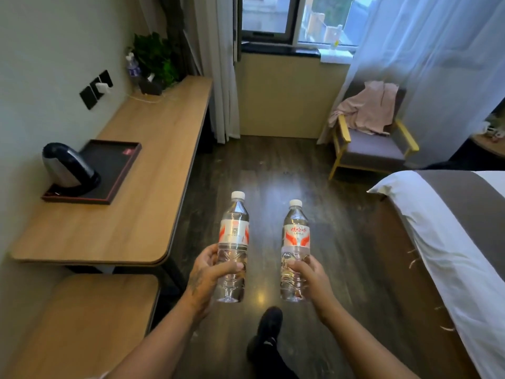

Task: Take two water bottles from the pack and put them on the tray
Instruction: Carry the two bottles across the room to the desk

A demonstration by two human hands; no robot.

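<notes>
I hold two clear water bottles with white caps and red-and-white labels, both upright over the dark floor. My left hand (210, 272) grips the lower half of the left bottle (234, 233). My right hand (308, 274) grips the lower half of the right bottle (296, 236). The black tray (120, 170) with a dark red rim lies on the wooden desk (142, 203) to the left, well apart from both bottles. A black and silver electric kettle (68, 170) stands on the tray's near left part. The pack is not in view.
The desk runs along the left wall, with a plant (155, 56), a small bottle (133, 67) and a tissue box (150, 86) at its far end. A lower wooden surface (90, 318) sits nearer. An armchair (374, 135) with pink cloth stands by the window; a bed (448, 231) fills the right. My foot (269, 326) is below.
</notes>
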